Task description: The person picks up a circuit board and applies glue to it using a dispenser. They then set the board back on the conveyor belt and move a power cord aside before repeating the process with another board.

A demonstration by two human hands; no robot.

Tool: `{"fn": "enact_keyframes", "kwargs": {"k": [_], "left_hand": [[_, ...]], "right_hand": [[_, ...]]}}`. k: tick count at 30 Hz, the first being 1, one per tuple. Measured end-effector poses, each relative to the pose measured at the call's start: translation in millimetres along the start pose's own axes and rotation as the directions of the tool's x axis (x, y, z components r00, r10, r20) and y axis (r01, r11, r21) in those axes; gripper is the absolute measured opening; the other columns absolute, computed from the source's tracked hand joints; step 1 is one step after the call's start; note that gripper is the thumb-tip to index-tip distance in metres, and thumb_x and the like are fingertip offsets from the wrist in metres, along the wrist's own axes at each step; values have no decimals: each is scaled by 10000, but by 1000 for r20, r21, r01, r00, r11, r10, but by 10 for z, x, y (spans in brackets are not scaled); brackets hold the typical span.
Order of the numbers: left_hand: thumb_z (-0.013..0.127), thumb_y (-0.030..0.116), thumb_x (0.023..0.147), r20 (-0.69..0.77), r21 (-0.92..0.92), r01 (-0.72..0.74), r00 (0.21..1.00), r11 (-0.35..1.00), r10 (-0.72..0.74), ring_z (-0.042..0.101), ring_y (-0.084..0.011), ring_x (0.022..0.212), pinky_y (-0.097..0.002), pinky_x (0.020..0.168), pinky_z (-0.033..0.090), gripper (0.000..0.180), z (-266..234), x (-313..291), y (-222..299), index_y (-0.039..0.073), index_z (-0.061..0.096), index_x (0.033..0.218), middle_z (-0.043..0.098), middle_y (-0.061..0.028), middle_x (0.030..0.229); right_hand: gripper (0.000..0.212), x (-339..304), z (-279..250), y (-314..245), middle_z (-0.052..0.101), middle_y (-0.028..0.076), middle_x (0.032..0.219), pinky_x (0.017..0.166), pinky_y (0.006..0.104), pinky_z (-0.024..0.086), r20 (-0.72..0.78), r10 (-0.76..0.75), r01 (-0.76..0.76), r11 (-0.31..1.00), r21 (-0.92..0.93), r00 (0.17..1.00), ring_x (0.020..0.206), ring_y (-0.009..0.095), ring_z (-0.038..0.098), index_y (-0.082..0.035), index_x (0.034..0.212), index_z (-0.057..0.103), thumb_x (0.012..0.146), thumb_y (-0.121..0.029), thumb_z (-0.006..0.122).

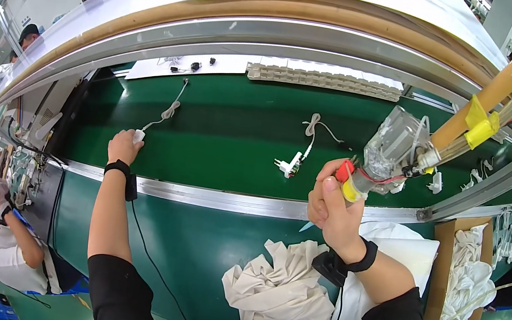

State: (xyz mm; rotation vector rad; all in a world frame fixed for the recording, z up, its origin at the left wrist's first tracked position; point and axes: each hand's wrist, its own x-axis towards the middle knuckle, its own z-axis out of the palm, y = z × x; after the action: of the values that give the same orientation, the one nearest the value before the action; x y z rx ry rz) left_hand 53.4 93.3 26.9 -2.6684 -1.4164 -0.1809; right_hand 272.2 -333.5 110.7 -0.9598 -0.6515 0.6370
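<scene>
On the green belt at the left, my left hand (124,148) closes its fingers on a small white power adapter (139,135), whose white cord (170,110) runs away from me. My right hand (336,214) is raised at the right, wrapped round the lower end of a hanging tool (353,190) taped in red and yellow. Clear plastic (395,140) covers its upper part, and a thick tan tube leads up from it. A light-blue tip (306,226) sticks out below my right fist. Between my hands lies a white plug adapter (288,165) with bare prongs and a bundled cord.
A metal rail (229,201) edges the belt in front of me. Crumpled off-white cloth (279,291) lies nearer, beside a cardboard box (439,283) of white cloth. A metal-edged shelf (278,23) spans overhead. Other people sit at the left and right.
</scene>
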Motion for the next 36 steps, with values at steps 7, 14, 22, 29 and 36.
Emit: {"fn": "enact_keyframes", "kwargs": {"k": [7, 14, 22, 29, 36], "left_hand": [[606, 291, 812, 416, -339, 189, 909, 922, -33, 630, -226, 866, -396, 716, 510, 310, 2, 266, 369, 50, 608, 1007, 645, -97, 963], [383, 319, 953, 369, -825, 524, 783, -210, 502, 604, -161, 947, -254, 615, 477, 368, -94, -804, 2018, 76, 483, 1212, 613, -88, 1057], [420, 154, 956, 301, -654, 698, 595, -293, 745, 573, -185, 1070, -271, 704, 538, 330, 214, -1940, 2667, 87, 379, 1276, 549, -105, 1206], [434, 72, 947, 305, -654, 742, 440, -150, 845, 535, -188, 1141, -322, 808, 542, 381, 325, -1938, 2715, 89, 339, 1315, 511, -104, 1270], [454, 33, 935, 207, -640, 724, 485, -257, 850, 510, -184, 1163, -332, 846, 532, 428, 419, -1933, 2723, 82, 319, 1339, 487, -105, 1291]], "right_hand": [[146, 51, -24, 84, 334, -23, 543, 360, 204, 229, 24, 9, -10, 1000, 30, 1000, 405, 37, 277, -70, 964, 404, 954, -207, 451], [133, 123, -219, 167, 332, -21, 542, 365, 209, 237, 29, 2, -2, 1000, -21, 1000, 406, 41, 277, -69, 970, 406, 953, -196, 441], [199, 207, -247, 362, 326, -20, 534, 365, 213, 237, -4, -13, 13, 997, -82, 1000, 396, 40, 269, -69, 980, 396, 957, -260, 449], [293, 295, -269, 525, 314, -20, 511, 364, 215, 234, 1, -7, 7, 994, -112, 1000, 385, 47, 267, -72, 1007, 372, 950, -344, 465], [332, 316, -340, 691, 304, -20, 493, 359, 222, 226, 6, -10, 11, 990, -137, 1000, 370, 55, 255, -87, 1015, 360, 947, -397, 456]]}}
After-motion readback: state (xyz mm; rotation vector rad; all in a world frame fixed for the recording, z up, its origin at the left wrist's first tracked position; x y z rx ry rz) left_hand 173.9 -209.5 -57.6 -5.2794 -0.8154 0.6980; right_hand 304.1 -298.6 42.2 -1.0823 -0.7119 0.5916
